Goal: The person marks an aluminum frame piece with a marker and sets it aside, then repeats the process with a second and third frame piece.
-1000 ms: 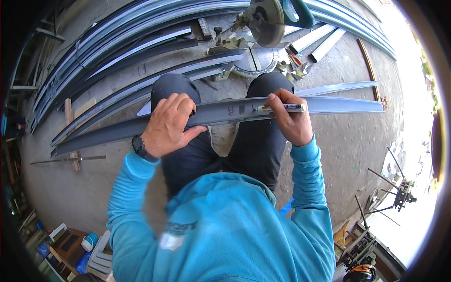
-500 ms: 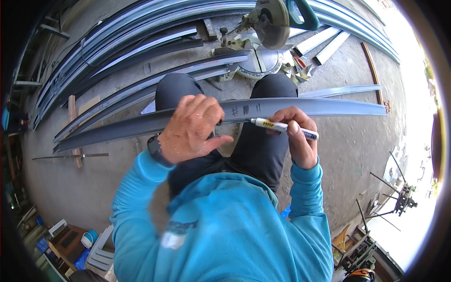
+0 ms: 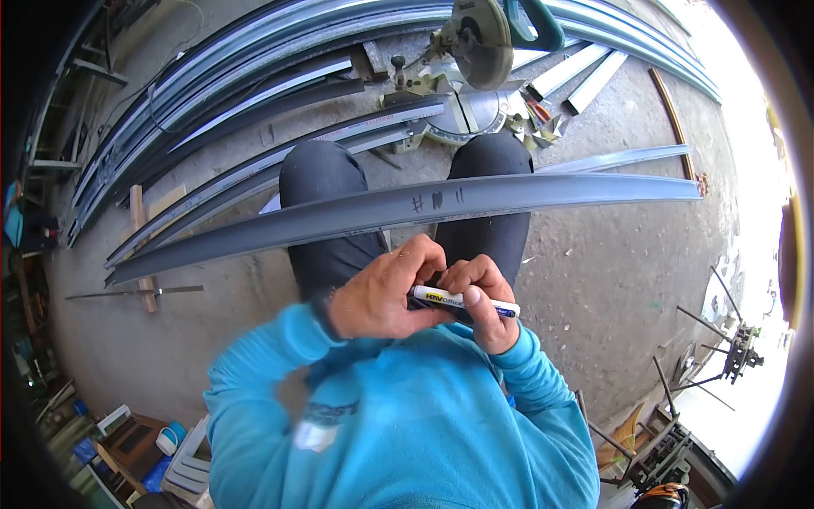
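A white paint marker (image 3: 444, 297) with black and yellow lettering lies in my right hand (image 3: 485, 310), pinched between thumb and curled fingers. Its tip end points left, into my left hand (image 3: 386, 293). The fingers and thumb of that hand close around a small dark part at the marker's tip; I cannot make out what it is. Both hands are together in front of my stomach. Beyond them a long grey metal profile (image 3: 339, 214) rests across my knees, with dark handwritten marks (image 3: 437, 200) near its middle. Neither hand touches the profile.
A miter saw (image 3: 475, 76) stands on the concrete floor past my knees. Long metal profiles (image 3: 254, 47) lie behind and left of it, and short offcuts (image 3: 570, 72) lie to its right. A wooden strip (image 3: 140, 246) is under the profile ends at left.
Both hands have moved back from the profile toward my body and come together. The marker came along in my right hand, and its tip is now at my left fingers.
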A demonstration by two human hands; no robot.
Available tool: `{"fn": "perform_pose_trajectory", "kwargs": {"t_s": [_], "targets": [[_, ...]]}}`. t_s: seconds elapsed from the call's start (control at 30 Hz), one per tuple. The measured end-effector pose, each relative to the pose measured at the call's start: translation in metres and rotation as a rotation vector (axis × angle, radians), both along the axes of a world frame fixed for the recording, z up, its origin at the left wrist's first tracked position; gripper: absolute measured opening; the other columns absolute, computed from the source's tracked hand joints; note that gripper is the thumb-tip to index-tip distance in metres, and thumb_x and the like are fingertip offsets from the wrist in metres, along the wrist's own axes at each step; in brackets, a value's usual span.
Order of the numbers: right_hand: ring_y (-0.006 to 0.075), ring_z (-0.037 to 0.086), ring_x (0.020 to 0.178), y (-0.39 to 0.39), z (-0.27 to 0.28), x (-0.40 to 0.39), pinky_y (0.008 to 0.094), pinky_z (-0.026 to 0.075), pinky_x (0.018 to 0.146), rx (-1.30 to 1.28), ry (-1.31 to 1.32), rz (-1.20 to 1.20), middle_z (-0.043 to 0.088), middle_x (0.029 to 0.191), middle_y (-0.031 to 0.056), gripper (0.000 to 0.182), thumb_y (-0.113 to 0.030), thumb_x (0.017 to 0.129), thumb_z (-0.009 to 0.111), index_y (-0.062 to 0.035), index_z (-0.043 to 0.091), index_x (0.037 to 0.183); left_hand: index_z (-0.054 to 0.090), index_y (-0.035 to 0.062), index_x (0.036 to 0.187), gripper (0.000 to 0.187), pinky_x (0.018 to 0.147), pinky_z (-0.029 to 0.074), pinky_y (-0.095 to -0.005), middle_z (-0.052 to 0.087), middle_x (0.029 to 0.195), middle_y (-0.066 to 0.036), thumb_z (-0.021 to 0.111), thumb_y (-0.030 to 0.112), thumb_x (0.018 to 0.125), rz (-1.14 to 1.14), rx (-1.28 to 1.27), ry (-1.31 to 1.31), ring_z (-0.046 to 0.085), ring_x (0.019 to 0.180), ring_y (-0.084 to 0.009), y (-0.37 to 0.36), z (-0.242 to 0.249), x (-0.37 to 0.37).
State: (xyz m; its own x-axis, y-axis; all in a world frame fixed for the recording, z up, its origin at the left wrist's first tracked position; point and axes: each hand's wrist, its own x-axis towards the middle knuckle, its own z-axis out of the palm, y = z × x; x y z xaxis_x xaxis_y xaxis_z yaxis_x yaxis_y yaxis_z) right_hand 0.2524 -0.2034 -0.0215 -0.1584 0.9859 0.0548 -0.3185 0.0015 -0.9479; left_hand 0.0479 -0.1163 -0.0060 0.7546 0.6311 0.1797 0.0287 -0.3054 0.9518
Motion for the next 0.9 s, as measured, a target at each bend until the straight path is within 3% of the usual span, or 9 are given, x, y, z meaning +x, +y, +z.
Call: {"fn": "perform_pose_trajectory", "kwargs": {"t_s": [0.13, 0.37, 0.47, 0.5, 0.57, 0.6, 0.7, 0.8, 0.9], "targets": [[0.0153, 0.051, 0.075, -0.023, -0.018, -0.031, 0.0326, 0.044, 0.069, 0.077, 0.155, -0.183, 0.061, 0.088, 0.0132, 0.025, -0.026, 0.111, 0.049, -0.0018, 0.052, 0.104, 0.038, 0.0073, 0.138, 0.091, 0.07, 0.048, -0.0255, 0.041, 0.126, -0.01, 0.096, 0.046, 0.079, 0.17, -0.357, -0.271, 0.046, 0.081, -0.0094, -0.027, -0.008, 0.006], [0.0199, 0.059, 0.073, -0.017, 0.001, -0.019, 0.0373, 0.052, 0.076, 0.087, -0.054, -0.242, 0.064, 0.08, 0.0172, 0.034, -0.037, 0.113, 0.045, -0.0035, 0.047, 0.107, 0.043, 0.0001, 0.142, 0.098, 0.092, 0.047, -0.039, 0.047, 0.132, -0.018, 0.083, 0.067, 0.083, 0.071, -0.02, -0.303, 0.05, 0.105, -0.0229, -0.008, -0.003, 0.02], [0.0244, 0.069, 0.094, -0.009, -0.001, 0.042, 0.0392, 0.055, 0.087, 0.151, -0.395, -0.308, 0.071, 0.113, 0.0199, 0.072, -0.065, 0.11, 0.045, 0.003, 0.052, 0.132, 0.046, -0.0011, 0.144, 0.1, 0.107, 0.042, -0.0511, 0.05, 0.139, -0.022, 0.09, 0.056, 0.075, 0.288, 0.477, 0.049, 0.052, 0.128, -0.0392, 0.033, -0.005, 0.007], [0.0266, 0.07, 0.103, 0.002, -0.025, 0.073, 0.0416, 0.056, 0.09, 0.218, -0.396, -0.549, 0.071, 0.126, 0.0229, 0.081, -0.071, 0.109, 0.038, 0.004, 0.054, 0.136, 0.048, -0.001, 0.144, 0.099, 0.107, 0.041, -0.0525, 0.052, 0.139, -0.021, 0.091, 0.05, 0.072, 0.35, 0.611, 0.243, 0.051, 0.128, -0.0391, 0.038, -0.011, 0.002], [0.0323, 0.067, 0.119, 0.036, -0.014, 0.136, 0.0453, 0.053, 0.103, 0.365, -0.887, -0.858, 0.069, 0.136, 0.0211, 0.076, -0.064, 0.112, 0.038, 0.0042, 0.059, 0.136, 0.049, 0.0005, 0.148, 0.088, 0.101, 0.043, -0.0486, 0.055, 0.136, -0.017, 0.084, 0.042, 0.079, 0.295, 0.864, 0.629, 0.054, 0.124, -0.0343, 0.043, -0.033, 0.002], [0.0353, 0.062, 0.132, 0.046, -0.023, 0.195, 0.0464, 0.05, 0.111, 0.511, -1.068, -0.803, 0.066, 0.143, 0.0199, 0.068, -0.054, 0.112, 0.049, 0.0044, 0.055, 0.145, 0.054, 0.0037, 0.143, 0.063, 0.091, 0.047, -0.0449, 0.059, 0.125, -0.012, 0.071, 0.034, 0.09, 0.407, 1.014, 0.726, 0.06, 0.113, -0.0283, 0.046, -0.049, 0.014], [0.0388, 0.057, 0.141, 0.068, 0.013, 0.252, 0.0522, 0.042, 0.12, 0.721, -1.496, -0.675, 0.061, 0.151, 0.0179, 0.069, -0.041, 0.099, 0.075, -0.0017, 0.054, 0.152, 0.059, 0.0073, 0.135, 0.045, 0.081, 0.047, -0.0392, 0.061, 0.111, -0.007, 0.061, 0.026, 0.094, 0.407, 1.006, 0.718, 0.064, 0.099, -0.0218, 0.067, -0.04, -0.006], [0.039, 0.055, 0.144, 0.095, 0.015, 0.319, 0.0561, 0.036, 0.125, 0.783, -1.788, -0.578, 0.06, 0.155, 0.0145, 0.076, -0.035, 0.089, 0.087, -0.0078, 0.055, 0.152, 0.057, 0.0095, 0.142, 0.053, 0.087, 0.046, -0.0434, 0.06, 0.113, -0.007, 0.065, 0.02, 0.09, 0.441, 1.141, 0.658, 0.062, 0.102, -0.025, 0.096, 0.0, -0.09], [0.0365, 0.053, 0.146, 0.133, 0.036, 0.353, 0.0566, 0.031, 0.128, 0.86, -1.866, -0.611, 0.059, 0.156, 0.0117, 0.074, -0.033, 0.088, 0.087, -0.0116, 0.056, 0.152, 0.053, 0.0106, 0.151, 0.087, 0.105, 0.046, -0.0484, 0.063, 0.126, -0.011, 0.083, 0.015, 0.07, 0.295, 1.051, 0.713, 0.063, 0.118, -0.0304, 0.121, 0.055, -0.201]]}}
